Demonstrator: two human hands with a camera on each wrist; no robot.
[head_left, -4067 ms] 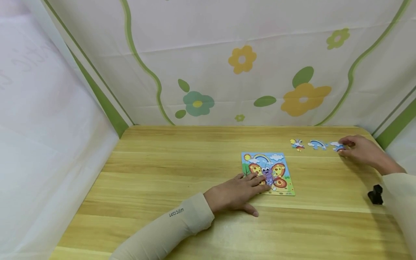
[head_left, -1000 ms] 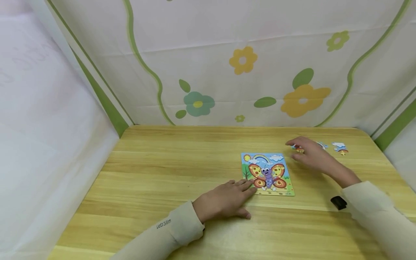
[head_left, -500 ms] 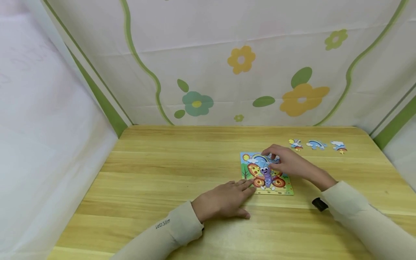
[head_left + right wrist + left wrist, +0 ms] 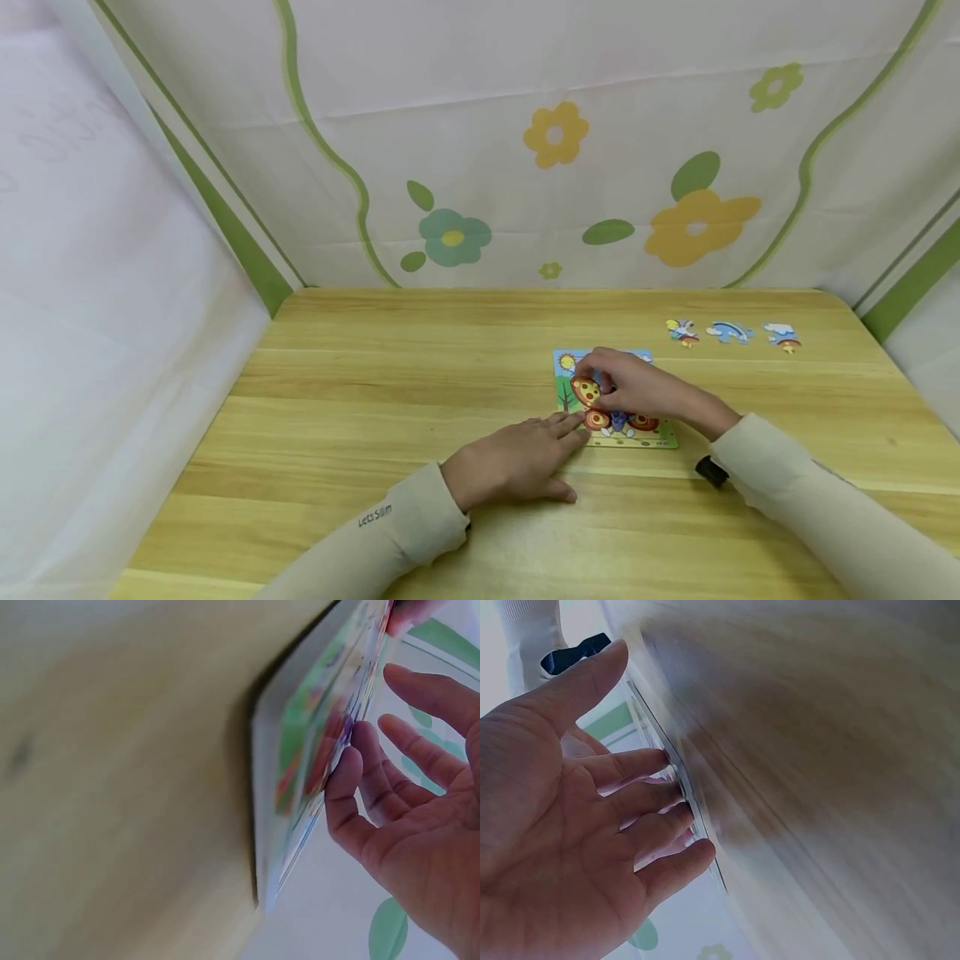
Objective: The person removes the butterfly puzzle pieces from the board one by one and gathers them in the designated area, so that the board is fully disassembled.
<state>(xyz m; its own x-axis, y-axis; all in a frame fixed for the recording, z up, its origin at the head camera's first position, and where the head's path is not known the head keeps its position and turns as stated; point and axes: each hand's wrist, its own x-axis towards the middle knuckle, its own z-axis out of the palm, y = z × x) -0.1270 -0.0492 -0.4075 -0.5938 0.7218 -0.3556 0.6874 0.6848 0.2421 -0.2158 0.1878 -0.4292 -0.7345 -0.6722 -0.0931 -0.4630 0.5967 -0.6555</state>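
A square butterfly jigsaw puzzle [image 4: 564, 385] lies flat on the wooden table. My left hand [image 4: 517, 467] rests at its lower left edge, fingers straight; in the left wrist view the fingertips are right at the puzzle's rim [image 4: 656, 724]. Over the butterfly is my right hand [image 4: 641, 385], thumb and fingers apart and lightly bent near the left wing. It hides the head and the right upper wing. In the right wrist view, two bent fingertips [image 4: 346, 761] meet the puzzle surface [image 4: 319, 742], and no loose piece shows between the fingers.
Three loose jigsaw pieces lie in a row at the back right: one with a yellow patch [image 4: 682, 332], a rainbow piece [image 4: 729, 332] and a cloud piece [image 4: 783, 337]. A black device [image 4: 712, 472] sits under the right wrist. Patterned curtains [image 4: 555, 200] stand behind the table.
My right hand has let go of the cloud piece at the row's right end and swung left onto the butterfly. My left hand has drawn back from the puzzle's middle to its lower left edge.
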